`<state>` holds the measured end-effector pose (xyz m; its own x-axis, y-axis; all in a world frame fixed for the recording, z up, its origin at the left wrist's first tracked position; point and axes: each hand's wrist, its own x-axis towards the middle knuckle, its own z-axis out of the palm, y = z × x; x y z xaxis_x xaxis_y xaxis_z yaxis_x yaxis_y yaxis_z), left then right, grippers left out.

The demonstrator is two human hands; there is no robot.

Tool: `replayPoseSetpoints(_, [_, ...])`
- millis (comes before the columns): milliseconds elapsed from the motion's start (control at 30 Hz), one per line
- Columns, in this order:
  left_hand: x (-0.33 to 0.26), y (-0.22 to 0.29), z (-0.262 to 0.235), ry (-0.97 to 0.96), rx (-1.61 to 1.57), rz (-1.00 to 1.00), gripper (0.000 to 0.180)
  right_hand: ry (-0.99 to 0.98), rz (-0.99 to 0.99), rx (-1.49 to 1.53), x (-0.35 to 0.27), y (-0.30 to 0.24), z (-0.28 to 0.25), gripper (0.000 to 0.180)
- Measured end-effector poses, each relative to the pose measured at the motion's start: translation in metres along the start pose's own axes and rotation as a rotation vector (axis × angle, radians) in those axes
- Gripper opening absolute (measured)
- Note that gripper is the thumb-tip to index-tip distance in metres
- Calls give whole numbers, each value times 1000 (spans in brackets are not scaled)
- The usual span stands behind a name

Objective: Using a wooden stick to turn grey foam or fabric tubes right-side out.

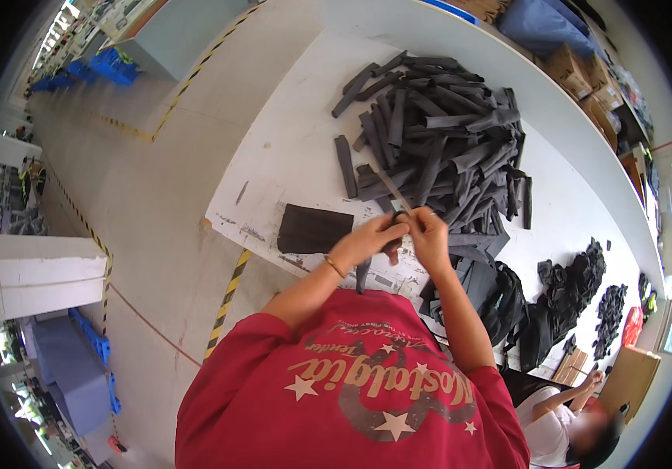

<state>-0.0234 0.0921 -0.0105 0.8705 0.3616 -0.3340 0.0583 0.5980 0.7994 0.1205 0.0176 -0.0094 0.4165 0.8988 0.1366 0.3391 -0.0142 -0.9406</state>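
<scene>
Close in front of my chest, my left hand (369, 241) and my right hand (430, 238) meet at the near edge of the table. The fingers of my left hand are closed round a small dark fabric piece (400, 220), partly hidden by them. A thin, pale brownish flat strip (393, 190) slants up and left from the pinched fingers of my right hand. Its exact kind I cannot make out. Below my left hand hangs a narrow dark strip (362, 275). Left of it, a flat black fabric rectangle (314, 229) lies on the table.
A large heap of dark folded fabric strips (445, 141) covers the white table (273, 148) beyond my hands. Black bags (500, 301) and smaller black piles (578, 277) lie to the right. A low partition (562, 102) bounds the far side. Another person (562, 426) works at lower right.
</scene>
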Motion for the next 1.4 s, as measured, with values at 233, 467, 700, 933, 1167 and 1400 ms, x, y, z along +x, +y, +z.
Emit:
replayPoseSetpoints(233, [-33,-25,21,142,-23,245,30,287,125,154,68,-58,-4,25])
replayPoseSetpoints(467, [-65,-62,-34,177,299,82,34,487,173,119,109,-24,-2,29])
replayPoseSetpoints(700, [-42,-69,-107,630,1342,586,9,141,42,-464,88,2,-16,46])
replayPoseSetpoints(933, [-24,-70,-154,407,1353,406,12,-84,72,-281,-25,22,-37,19])
replayPoseSetpoints(1167, [-16,-62,-147,204,1508,323,11,-304,284,-232,-78,30,-72,18])
replayPoseSetpoints(1400, [-18,-21,-134,330,1210,295,10,-347,230,-185,-89,32,-82,19])
